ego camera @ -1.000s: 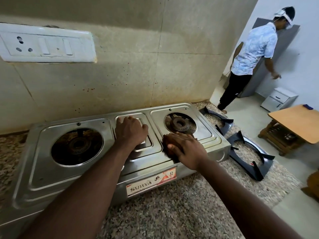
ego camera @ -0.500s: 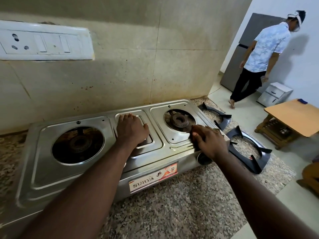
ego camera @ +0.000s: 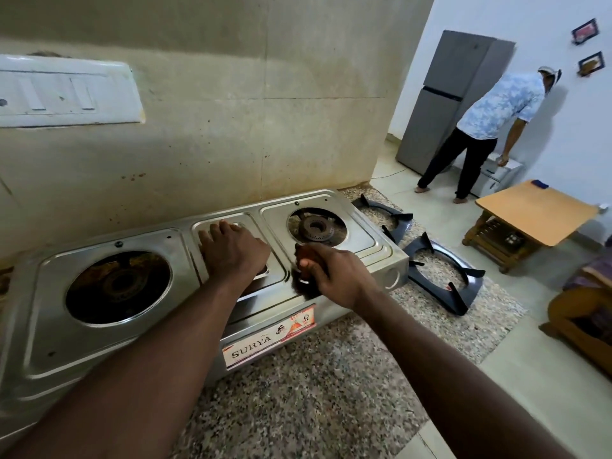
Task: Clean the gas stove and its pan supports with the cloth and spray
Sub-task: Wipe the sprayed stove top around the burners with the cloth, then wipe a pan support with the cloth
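A steel two-burner gas stove [ego camera: 49,339] stands on the granite counter against the wall, both burners bare. My left hand [ego camera: 231,251] presses flat on the stove's middle panel, fingers together. My right hand [ego camera: 331,273] is closed around a dark cloth [ego camera: 306,288] on the steel in front of the right burner [ego camera: 316,226]. Two dark pan supports [ego camera: 463,293] [ego camera: 395,223] lie on the counter right of the stove. No spray bottle is in view.
The granite counter [ego camera: 314,392] ends at the right, with tiled floor beyond. A switch plate [ego camera: 66,91] is on the wall at left. A person [ego camera: 486,134] bends by a grey fridge [ego camera: 447,104]. A wooden table [ego camera: 530,213] stands near.
My right hand slid with the cloth from the stove's middle front out to its right edge, then back left to the spot before the right burner. The left hand stayed put. The person turned away.
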